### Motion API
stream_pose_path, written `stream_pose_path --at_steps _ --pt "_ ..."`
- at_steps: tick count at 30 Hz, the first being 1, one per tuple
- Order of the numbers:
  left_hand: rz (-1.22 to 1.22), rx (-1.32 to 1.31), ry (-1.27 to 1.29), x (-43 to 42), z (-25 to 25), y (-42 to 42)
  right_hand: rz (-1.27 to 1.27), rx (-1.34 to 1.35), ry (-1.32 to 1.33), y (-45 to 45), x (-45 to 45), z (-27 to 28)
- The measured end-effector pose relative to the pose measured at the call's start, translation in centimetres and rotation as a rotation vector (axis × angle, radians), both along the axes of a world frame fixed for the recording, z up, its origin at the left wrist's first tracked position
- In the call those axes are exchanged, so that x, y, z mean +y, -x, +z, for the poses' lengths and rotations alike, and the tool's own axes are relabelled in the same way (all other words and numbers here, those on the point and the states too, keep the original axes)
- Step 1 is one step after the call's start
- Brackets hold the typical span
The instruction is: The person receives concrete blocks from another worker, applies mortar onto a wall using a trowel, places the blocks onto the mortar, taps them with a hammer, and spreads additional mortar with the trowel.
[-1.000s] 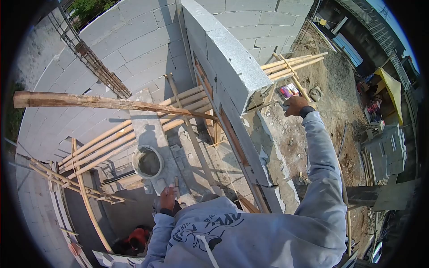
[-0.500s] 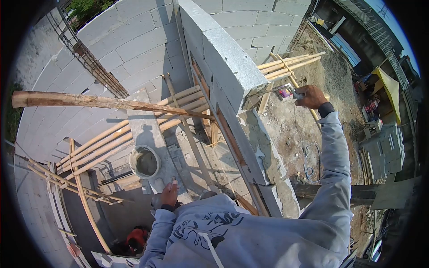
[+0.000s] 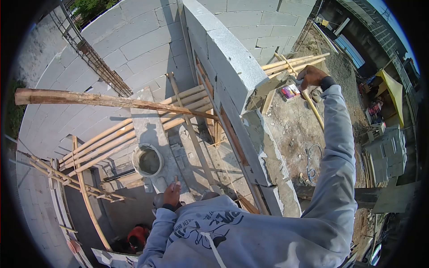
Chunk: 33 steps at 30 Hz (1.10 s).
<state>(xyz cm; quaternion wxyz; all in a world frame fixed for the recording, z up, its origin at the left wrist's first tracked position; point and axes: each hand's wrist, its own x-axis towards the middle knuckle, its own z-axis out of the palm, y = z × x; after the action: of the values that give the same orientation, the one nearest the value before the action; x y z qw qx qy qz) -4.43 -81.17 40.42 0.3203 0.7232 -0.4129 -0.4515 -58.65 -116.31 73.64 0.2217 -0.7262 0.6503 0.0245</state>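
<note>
Head view, and we spot the trowel [image 3: 282, 81] out at our right, by the end of the pale block wall [image 3: 234, 58]. Just below, rough mortar [image 3: 263, 138] lies along the lower course. Across on our left, a bucket [image 3: 136, 166] of grey mix stands on a plank [image 3: 149, 120], bamboo poles [image 3: 103, 147] running beside it. Farther out we get rubbly ground, a colourful packet [image 3: 290, 92], then a yellow tarp [image 3: 396, 98] in the sun. Down in the shade, a person in red [image 3: 137, 236] is partly hidden. The trowel's blade blurs into the grey; whether it touches the block, we can't tell. Now the hands: our right hand [image 3: 313, 77] is clamped on the trowel's handle; our left hand [image 3: 171, 195] is near the bucket, and whether it grips anything, we cannot tell.
</note>
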Motion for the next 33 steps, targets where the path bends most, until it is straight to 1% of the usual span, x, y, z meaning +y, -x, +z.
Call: stream_pose_path --at_steps 3,4,5,7,8,11,12,15,16,19,20,21,22,23,24,25,26,27,28,29,31,32,33 --pt "-0.010 -0.010 -0.011 0.6 -1.3 -0.4 -0.025 0.043 0.022 1.1 0.2 2.4" --pt "-0.016 -0.012 -0.014 0.6 -1.5 -0.5 0.015 0.056 0.118 1.8 0.6 2.8" --pt "-0.015 -0.009 -0.032 0.7 -1.7 -0.5 0.001 0.038 0.132 2.2 1.0 3.2" --pt "-0.011 -0.007 -0.071 0.3 -0.3 -0.1 -0.024 -0.001 0.158 2.1 2.9 4.2" --pt "-0.011 -0.004 -0.065 0.1 -0.2 -0.1 -0.028 0.007 0.108 1.8 3.9 4.8" --pt "-0.014 0.006 -0.056 0.3 -0.6 0.2 -0.015 -0.152 0.314 0.9 7.3 4.5" --pt "-0.023 0.005 -0.055 0.3 -1.3 0.1 -0.018 -0.168 0.331 0.7 8.1 4.1" --pt "-0.066 0.015 -0.067 -0.6 -3.2 -0.4 -0.149 -0.277 0.350 -3.2 12.8 4.3" --pt "-0.084 0.023 -0.072 -0.9 -3.5 -0.3 -0.176 -0.291 0.302 -4.7 14.9 4.7" --pt "-0.041 0.117 -0.066 -2.7 -0.7 1.9 -0.182 -0.339 0.235 -9.3 21.6 5.1" --pt "-0.002 0.157 -0.031 -3.1 -1.3 2.4 -0.216 -0.389 0.181 -11.6 23.7 4.5" --pt "0.001 0.214 -0.006 -3.4 -2.6 2.4 -0.251 -0.434 0.120 -13.8 25.9 3.9" --pt "0.005 0.274 0.016 -3.7 -4.2 2.6 -0.236 -0.543 0.111 -15.2 27.4 0.6" --pt "0.011 0.335 0.044 -3.9 -5.1 3.1 -0.237 -0.623 0.045 -17.1 28.6 -1.5" --pt "-0.018 0.319 0.017 -4.1 -5.2 3.6 -0.346 -0.786 -0.055 -18.5 29.5 -5.7" --pt "-0.044 0.298 -0.002 -4.6 -5.1 4.1 -0.443 -0.908 -0.213 -19.8 29.6 -8.2" --pt "-0.067 0.271 -0.025 -5.0 -4.7 4.1 -0.524 -0.945 -0.239 -20.5 29.8 -13.1" --pt "-0.109 0.226 -0.022 -5.1 -4.0 3.9 -0.647 -1.090 -0.245 -21.3 30.0 -16.4" --pt "-0.147 0.182 -0.016 -5.4 -3.1 3.9 -0.766 -1.234 -0.249 -21.9 29.6 -18.4" --pt "-0.189 0.134 -0.017 -5.3 -2.3 3.7 -0.832 -1.295 -0.203 -22.4 28.8 -19.1" --pt "-0.156 0.124 0.058 -4.4 -0.4 2.8 -0.989 -1.427 -0.111 -23.6 27.2 -20.0" --pt "-0.145 0.117 0.099 -4.4 0.2 2.3 -1.043 -1.572 -0.071 -24.0 26.1 -20.5" --pt "-0.184 0.036 0.085 -4.2 0.0 1.4 -1.057 -1.641 -0.015 -24.3 24.9 -21.2"
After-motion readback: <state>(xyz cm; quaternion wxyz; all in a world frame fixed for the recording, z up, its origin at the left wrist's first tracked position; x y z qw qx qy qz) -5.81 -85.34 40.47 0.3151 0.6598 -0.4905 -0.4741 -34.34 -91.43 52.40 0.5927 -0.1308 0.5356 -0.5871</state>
